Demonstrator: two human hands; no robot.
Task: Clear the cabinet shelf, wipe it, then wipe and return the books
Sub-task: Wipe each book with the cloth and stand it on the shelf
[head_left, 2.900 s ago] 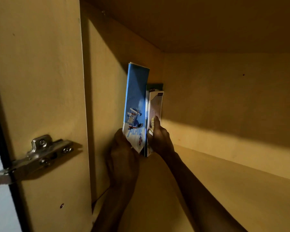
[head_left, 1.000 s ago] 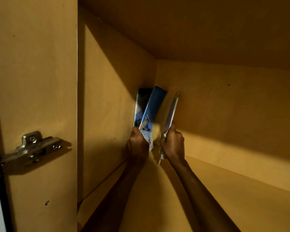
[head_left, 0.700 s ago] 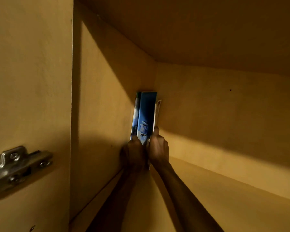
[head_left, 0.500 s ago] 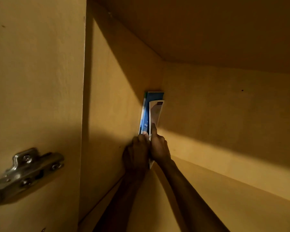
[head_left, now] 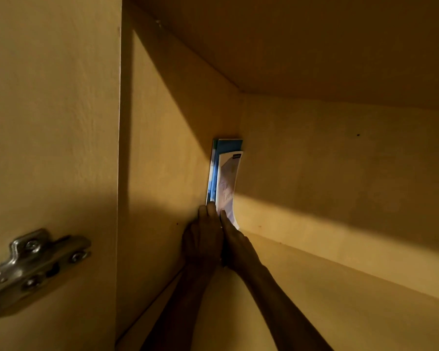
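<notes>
Thin blue and white paperback books (head_left: 226,178) stand upright in shelf corner, directly above both hands; left hand (head_left: 203,239) and right hand (head_left: 235,241) press their lower edges, fingers straight

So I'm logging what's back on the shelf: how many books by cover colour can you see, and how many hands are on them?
Blue-covered books: at least 1; edges too close to separate
White-covered books: 1
Hands on the books: 2, left hand and right hand
Total: 4 things, at least

Both hands hide the books' (head_left: 224,178) lower ends; the pale cover's title is blurred; the hinge (head_left: 33,267) is cropped left.
</notes>
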